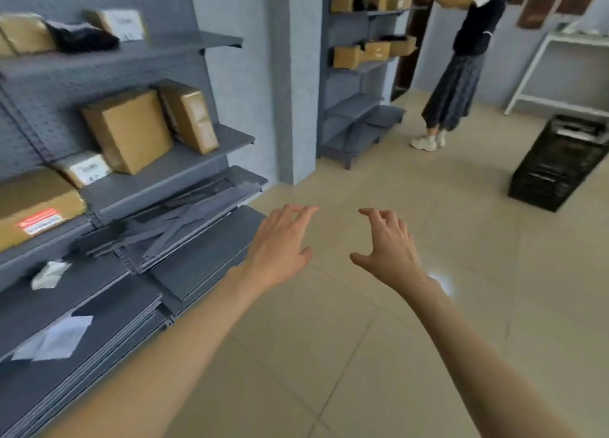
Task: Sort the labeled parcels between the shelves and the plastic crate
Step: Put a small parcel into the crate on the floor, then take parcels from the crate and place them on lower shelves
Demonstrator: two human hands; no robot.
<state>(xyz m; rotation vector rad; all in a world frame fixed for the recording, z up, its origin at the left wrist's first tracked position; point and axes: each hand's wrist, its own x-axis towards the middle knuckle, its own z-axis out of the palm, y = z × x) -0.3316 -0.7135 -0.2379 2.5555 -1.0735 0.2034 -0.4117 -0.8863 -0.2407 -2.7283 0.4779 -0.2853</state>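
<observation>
Cardboard parcels (127, 129) sit on grey shelves (171, 171) at left; black plastic crate (560, 166) stands far right. Left hand (280, 243) and right hand (389, 246) hover empty, fingers spread. Reaching leftward, a two-handed grasp would suit.

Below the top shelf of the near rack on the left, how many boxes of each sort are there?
Brown boxes without a clear label: 2
White-labelled box: 1
Red-stickered box: 1
Total: 4
</observation>
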